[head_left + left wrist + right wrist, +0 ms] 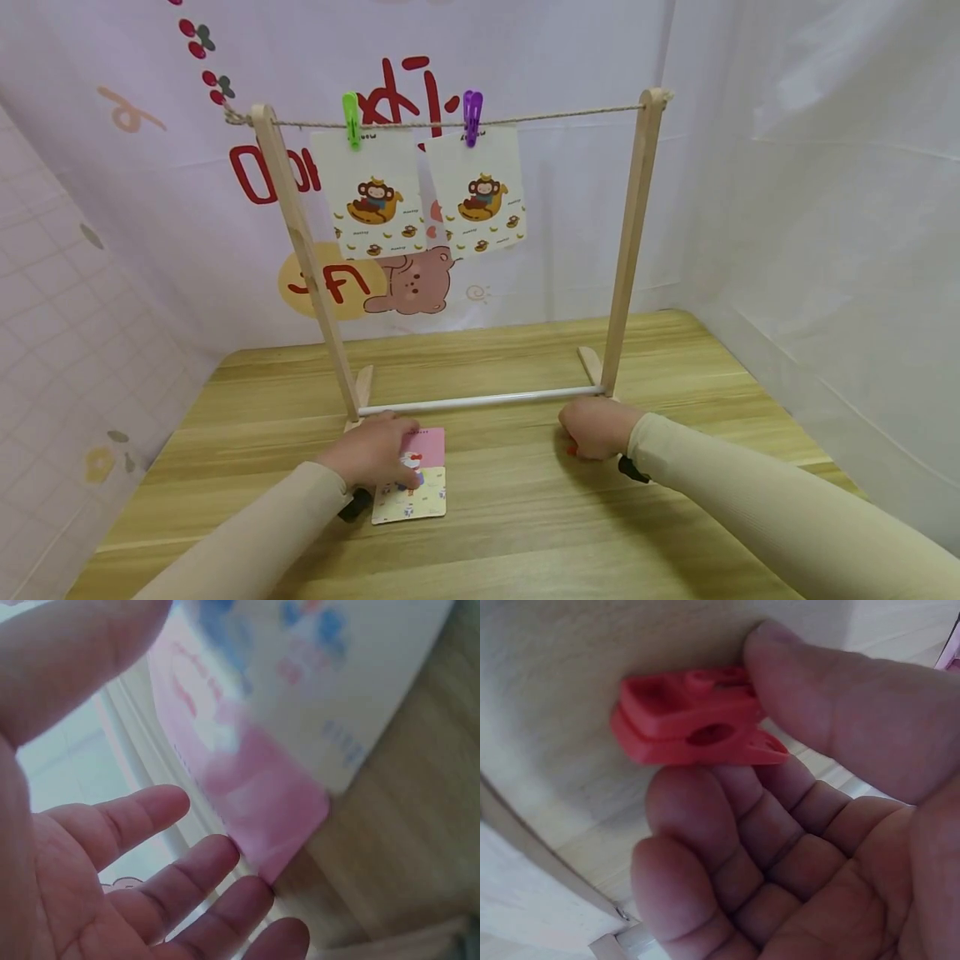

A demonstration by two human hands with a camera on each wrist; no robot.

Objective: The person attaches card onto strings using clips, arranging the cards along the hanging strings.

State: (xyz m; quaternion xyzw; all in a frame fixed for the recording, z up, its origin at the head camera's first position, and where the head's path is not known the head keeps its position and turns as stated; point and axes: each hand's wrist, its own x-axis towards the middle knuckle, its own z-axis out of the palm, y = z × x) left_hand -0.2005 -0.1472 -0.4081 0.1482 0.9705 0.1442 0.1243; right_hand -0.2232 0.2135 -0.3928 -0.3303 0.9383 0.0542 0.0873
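Over a pink and pale yellow card (pixel 427 500) on the tabletop, my left hand (pixel 372 450) reaches from the left. The left wrist view shows its fingers (pixel 199 870) loosely spread, with fingertips right at the card's pink end (pixel 262 787). A printed cartoon figure is partly covered by that hand in the head view. On the right, my right hand (pixel 596 427) pinches a red clothespin (pixel 690 712) between thumb and curled fingers, close over the wood. Only a bit of the clothespin shows in the head view.
A wooden frame (pixel 633 242) stands behind the hands, with a white crossbar (pixel 480 402) low down. From its rope (pixel 562 117) hang two monkey-print sheets (pixel 382 200), held by a green clothespin (pixel 351 121) and a purple clothespin (pixel 472 118). White printed cloth (pixel 570 50) surrounds the table.
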